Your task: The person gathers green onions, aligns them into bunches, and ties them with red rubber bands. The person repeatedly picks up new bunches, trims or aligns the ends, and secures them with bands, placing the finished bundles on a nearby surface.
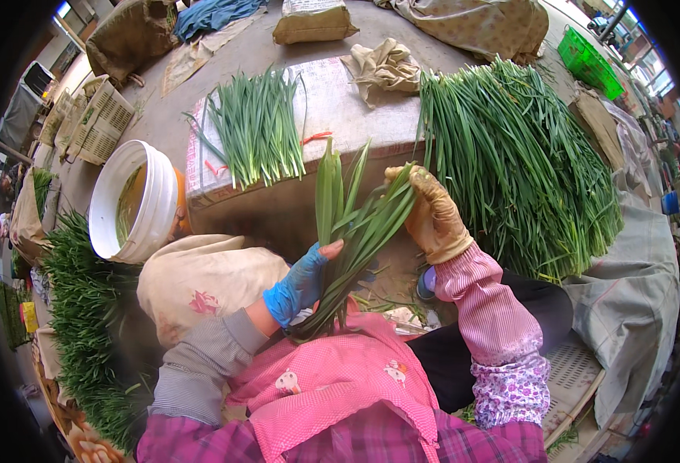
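In front of my apron, my left hand (303, 282) is wrapped round a small bunch of garlic chives (361, 241). It wears a blue glove with the thumb tip bare. The leaves fan upward and to the right. My right hand (435, 212), in a stained tan glove, has its fingers closed at the leaf tips on the right. Beyond my hands, a sorted bundle of garlic chives (259, 127) lies on a pale covered board (331, 100). A red tie (317, 139) is beside that bundle. A large heap of garlic chives (514, 177) rests to the right.
At left stands a white bucket (155, 204) holding some liquid, above another chive pile (89, 324). A crumpled tan cloth (386, 65) lies on the board's far side. Plastic crates include a beige one (102, 127) and a bright green one (589, 62). Grey sheeting (637, 309) drapes at right.
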The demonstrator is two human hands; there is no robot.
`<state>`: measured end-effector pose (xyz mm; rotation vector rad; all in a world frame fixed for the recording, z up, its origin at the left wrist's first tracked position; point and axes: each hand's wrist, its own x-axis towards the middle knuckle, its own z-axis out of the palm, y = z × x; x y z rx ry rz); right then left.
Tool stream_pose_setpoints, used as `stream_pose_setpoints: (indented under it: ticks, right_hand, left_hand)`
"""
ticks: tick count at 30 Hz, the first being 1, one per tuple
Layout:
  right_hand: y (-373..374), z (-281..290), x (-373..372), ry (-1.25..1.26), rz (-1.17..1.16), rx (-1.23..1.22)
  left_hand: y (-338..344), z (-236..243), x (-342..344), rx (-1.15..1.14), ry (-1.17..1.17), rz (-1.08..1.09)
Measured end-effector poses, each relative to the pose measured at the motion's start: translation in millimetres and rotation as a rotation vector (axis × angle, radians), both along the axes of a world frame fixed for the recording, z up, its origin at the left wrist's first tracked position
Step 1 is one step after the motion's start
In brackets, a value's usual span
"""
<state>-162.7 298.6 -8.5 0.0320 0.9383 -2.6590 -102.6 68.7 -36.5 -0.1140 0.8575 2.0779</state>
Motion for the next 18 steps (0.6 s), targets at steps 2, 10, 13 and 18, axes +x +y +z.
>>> stream_pose_setpoints:
  ticks: [2,10,13,18]
  right_hand:
    - [-2,1,1,-0.055,-0.073,-0.016]
    - [8,-12,-7,-0.138,-0.064,0.172]
    - [15,-4,-6,-0.057,0.057,0.095]
    - [14,8,-1,0.018,-0.002,0.3]
  left_hand:
    - [2,-1,0,0.039,-0.03,-0.006]
    - [15,-1,0,-0.224,0.295,0.152]
    - [13,-2,3,-0.297,0.392,0.07]
    - [21,-8,13,-0.202,0.333,0.082]
